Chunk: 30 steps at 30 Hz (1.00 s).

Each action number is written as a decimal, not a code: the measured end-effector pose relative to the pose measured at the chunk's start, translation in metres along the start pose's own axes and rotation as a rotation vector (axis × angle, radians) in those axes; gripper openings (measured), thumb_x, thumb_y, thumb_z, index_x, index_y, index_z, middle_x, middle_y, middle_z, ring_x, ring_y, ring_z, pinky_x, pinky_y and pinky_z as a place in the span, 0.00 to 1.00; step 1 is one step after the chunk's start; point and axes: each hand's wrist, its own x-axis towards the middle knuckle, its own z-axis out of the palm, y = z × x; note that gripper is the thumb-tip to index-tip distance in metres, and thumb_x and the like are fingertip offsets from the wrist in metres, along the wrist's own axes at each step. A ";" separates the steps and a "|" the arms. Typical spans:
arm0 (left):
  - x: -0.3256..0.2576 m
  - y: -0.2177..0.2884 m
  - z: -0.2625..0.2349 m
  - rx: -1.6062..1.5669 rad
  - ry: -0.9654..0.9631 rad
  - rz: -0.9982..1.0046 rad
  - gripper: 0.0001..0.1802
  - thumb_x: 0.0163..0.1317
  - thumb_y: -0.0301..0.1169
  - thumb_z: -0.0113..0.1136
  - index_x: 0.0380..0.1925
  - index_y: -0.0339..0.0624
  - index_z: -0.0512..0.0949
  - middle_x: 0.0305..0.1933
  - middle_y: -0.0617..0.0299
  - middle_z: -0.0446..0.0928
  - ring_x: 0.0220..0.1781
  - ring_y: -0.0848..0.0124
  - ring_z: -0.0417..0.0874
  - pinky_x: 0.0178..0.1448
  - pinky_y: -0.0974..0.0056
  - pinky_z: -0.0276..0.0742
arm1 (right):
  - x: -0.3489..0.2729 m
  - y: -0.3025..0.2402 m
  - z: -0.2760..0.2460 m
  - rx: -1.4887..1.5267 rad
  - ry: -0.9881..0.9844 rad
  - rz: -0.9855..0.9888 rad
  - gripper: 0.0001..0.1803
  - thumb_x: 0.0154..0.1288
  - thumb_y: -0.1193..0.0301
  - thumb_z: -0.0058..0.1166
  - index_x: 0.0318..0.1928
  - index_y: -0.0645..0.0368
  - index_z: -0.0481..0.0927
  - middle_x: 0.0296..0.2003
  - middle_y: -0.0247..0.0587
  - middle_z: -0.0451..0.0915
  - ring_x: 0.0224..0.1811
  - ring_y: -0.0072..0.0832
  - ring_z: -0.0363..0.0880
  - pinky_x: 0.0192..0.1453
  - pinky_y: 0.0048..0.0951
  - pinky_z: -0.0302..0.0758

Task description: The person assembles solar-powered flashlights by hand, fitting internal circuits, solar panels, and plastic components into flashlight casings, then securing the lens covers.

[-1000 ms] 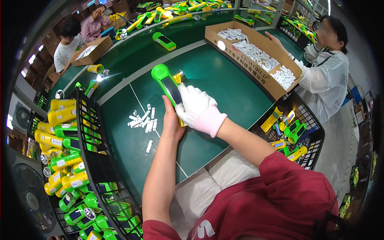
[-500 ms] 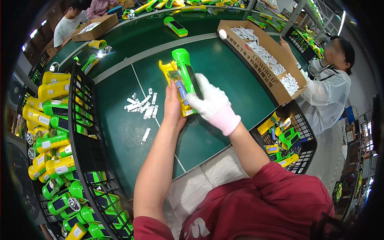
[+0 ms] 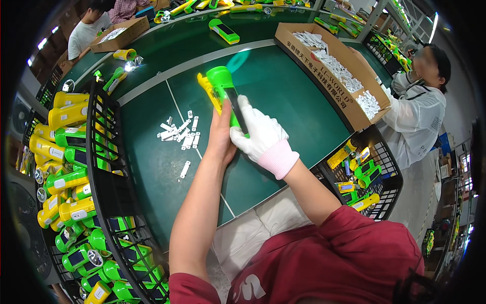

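Observation:
Over the work table, both my hands hold a flashlight whose housing is in two parts. Its green half (image 3: 219, 78) has a round head and a dark panel along the body. The yellow half (image 3: 204, 87) shows behind it, tilted and a little apart at the head end. My bare left hand (image 3: 221, 133) wraps the flashlight from the left and below. My right hand (image 3: 260, 133), in a white glove with a pink cuff, grips the green half's lower body from the right. The inside of the housing is hidden. Small white plastic pieces (image 3: 183, 133) lie left of my hands.
A black crate (image 3: 96, 152) full of green and yellow flashlights stands left. Another crate (image 3: 392, 172) with housing parts is at right. A cardboard box (image 3: 324, 76) of white pieces sits far right, near a co-worker (image 3: 415, 111). Beyond runs a green belt (image 3: 182, 43) with flashlights.
The green half has come down over the yellow half, covering the blue battery and circuit board seen before. My right hand has moved slightly left. A bluish-green light patch now shows beyond the head.

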 end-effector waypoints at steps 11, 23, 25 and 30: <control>-0.002 -0.003 -0.002 0.238 -0.172 -0.097 0.25 0.59 0.42 0.59 0.50 0.41 0.65 0.43 0.60 0.74 0.44 0.70 0.76 0.49 0.64 0.75 | -0.017 0.016 0.003 0.044 0.120 -0.060 0.39 0.49 0.61 0.52 0.63 0.58 0.57 0.38 0.51 0.71 0.35 0.47 0.75 0.39 0.43 0.75; -0.003 -0.003 -0.001 0.280 -0.202 -0.090 0.32 0.59 0.52 0.55 0.54 0.40 0.62 0.46 0.61 0.71 0.47 0.72 0.74 0.51 0.64 0.72 | -0.015 0.012 0.004 0.162 0.237 0.039 0.34 0.48 0.70 0.51 0.60 0.58 0.63 0.38 0.52 0.73 0.37 0.49 0.75 0.42 0.42 0.73; -0.004 -0.003 -0.001 0.311 -0.209 -0.086 0.33 0.58 0.53 0.54 0.54 0.40 0.62 0.47 0.61 0.70 0.48 0.71 0.74 0.51 0.63 0.72 | -0.015 0.012 0.001 0.163 0.245 0.041 0.33 0.48 0.70 0.51 0.59 0.58 0.64 0.38 0.52 0.74 0.37 0.49 0.75 0.42 0.42 0.73; -0.011 0.002 0.011 0.275 -0.139 -0.127 0.27 0.58 0.47 0.59 0.48 0.40 0.65 0.41 0.62 0.70 0.41 0.75 0.72 0.44 0.67 0.71 | -0.010 0.013 -0.003 0.059 0.154 -0.005 0.33 0.49 0.69 0.51 0.59 0.59 0.65 0.35 0.51 0.73 0.35 0.47 0.75 0.39 0.40 0.73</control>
